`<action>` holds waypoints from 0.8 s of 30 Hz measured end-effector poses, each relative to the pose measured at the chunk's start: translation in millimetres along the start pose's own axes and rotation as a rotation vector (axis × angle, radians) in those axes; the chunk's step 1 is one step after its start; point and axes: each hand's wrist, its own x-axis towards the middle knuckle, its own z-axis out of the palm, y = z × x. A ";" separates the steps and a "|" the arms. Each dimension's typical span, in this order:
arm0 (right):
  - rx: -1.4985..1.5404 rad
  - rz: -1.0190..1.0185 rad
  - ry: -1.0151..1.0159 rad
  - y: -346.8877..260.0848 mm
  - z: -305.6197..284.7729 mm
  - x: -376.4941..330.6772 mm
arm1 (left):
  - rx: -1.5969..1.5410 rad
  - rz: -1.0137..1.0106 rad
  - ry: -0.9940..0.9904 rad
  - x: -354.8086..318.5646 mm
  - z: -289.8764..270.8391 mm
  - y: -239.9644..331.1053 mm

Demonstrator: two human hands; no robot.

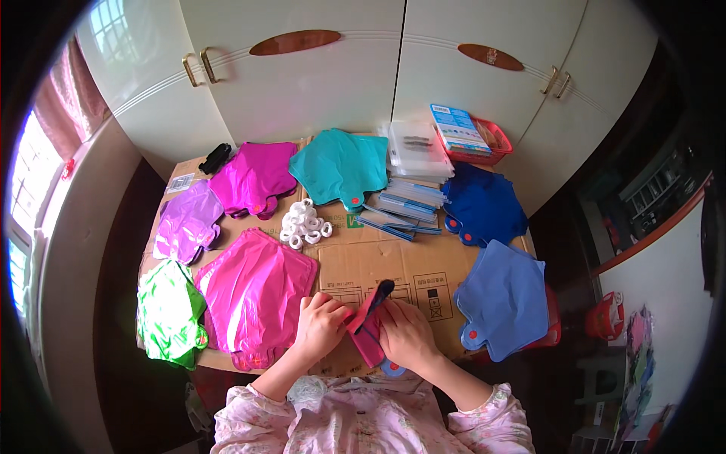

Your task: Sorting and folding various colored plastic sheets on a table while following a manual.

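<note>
Near the front edge of the cardboard, I hold a folded stack of flat foil balloons (367, 344), pink-red and dark blue outside. My left hand (321, 325) grips its left side with curled fingers. My right hand (406, 331) is closed round its right side, and a dark tip sticks up between the hands. Just below my right hand a bit of blue foil (393, 368) shows. Closest on the left is a pile of pink star-shaped foil balloons (255, 291); a light-blue pile (501, 299) lies to the right.
Flat foil balloons in green (170, 310), lilac (187, 222), magenta (255, 175), teal (339, 166) and dark blue (485, 204) ring the cardboard (393, 261). White rings (305, 225), thin blue-white packets (408, 206), clear bags (418, 155) and a red basket (493, 144) lie among them.
</note>
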 end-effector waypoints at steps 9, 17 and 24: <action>0.029 0.061 -0.091 3.1 -10.2 -11.7 | 0.228 0.281 -0.018 -8.8 -3.0 10.2; 0.038 0.010 -0.037 8.5 -5.9 -16.3 | 0.355 0.440 -0.082 -11.1 -9.5 10.4; -0.032 0.007 -0.109 12.7 0.6 -21.7 | 0.477 0.465 -0.149 -16.9 -11.3 14.8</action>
